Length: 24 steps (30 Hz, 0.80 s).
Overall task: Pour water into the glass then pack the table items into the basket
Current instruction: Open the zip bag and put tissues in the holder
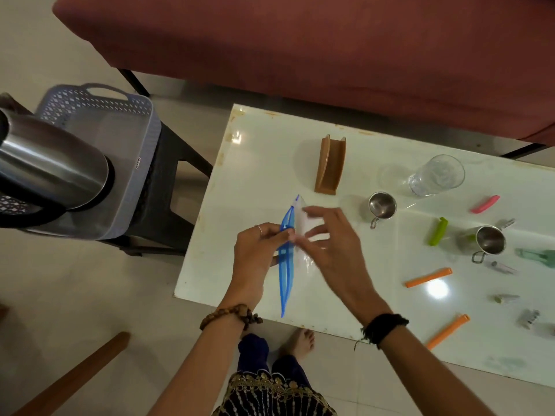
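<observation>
Over the left end of the white table (375, 295) my left hand (258, 250) pinches the blue zip strip of a clear zip bag (285, 262). My right hand (330, 235) pinches the bag's clear side right next to it, so the mouth is parted. The drinking glass (437, 175) stands at the far right with water in it. A grey lattice basket (120, 139) sits on a dark stool to the left of the table. In the basket lies a steel kettle (51, 166) on its side.
On the table are a brown holder (330, 165), two small steel cups (382, 206) (490, 241), pink (485, 204), green (438, 235) and orange clips (429, 277) (447, 331), and small hair clips at the right edge. A maroon sofa (300, 40) stands behind. My bare foot (300, 340) is below the table edge.
</observation>
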Tool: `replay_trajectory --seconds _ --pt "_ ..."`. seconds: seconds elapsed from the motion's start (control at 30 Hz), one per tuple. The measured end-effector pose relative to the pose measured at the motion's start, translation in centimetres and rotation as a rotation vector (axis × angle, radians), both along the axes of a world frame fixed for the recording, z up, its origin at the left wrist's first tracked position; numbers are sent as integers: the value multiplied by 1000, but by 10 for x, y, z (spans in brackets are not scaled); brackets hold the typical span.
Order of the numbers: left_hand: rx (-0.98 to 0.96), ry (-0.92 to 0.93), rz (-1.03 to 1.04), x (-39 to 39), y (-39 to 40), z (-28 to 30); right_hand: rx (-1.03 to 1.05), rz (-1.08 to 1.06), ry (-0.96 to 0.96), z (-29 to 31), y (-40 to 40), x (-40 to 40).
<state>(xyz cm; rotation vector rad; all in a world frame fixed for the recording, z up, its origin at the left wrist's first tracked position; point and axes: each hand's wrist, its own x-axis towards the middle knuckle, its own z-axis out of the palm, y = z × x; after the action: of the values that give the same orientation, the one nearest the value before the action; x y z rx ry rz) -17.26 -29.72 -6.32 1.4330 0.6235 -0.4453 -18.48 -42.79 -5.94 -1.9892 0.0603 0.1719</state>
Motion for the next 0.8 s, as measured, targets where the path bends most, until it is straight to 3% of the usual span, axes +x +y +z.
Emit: replay_trajectory --seconds 0.1,0.23,0.4,0.5,0.67,0.8 --pt "-33 52 33 2 -2 4 37 28 113 -5 11 -9" --pt "-39 41 21 6 6 5 43 4 109 -3 0 -2" --pt "312 -105 -88 10 15 0 -193 -32 47 -2 -19 5" --pt "492 -164 -189 9 11 -2 -549 47 -120 0 -21 0" --pt "543 -152 -243 4 -6 -8 -857 72 -171 -3 -5 -6" --pt "519 -117 -232 4 -10 -10 -808 157 -116 -7 3 -5"
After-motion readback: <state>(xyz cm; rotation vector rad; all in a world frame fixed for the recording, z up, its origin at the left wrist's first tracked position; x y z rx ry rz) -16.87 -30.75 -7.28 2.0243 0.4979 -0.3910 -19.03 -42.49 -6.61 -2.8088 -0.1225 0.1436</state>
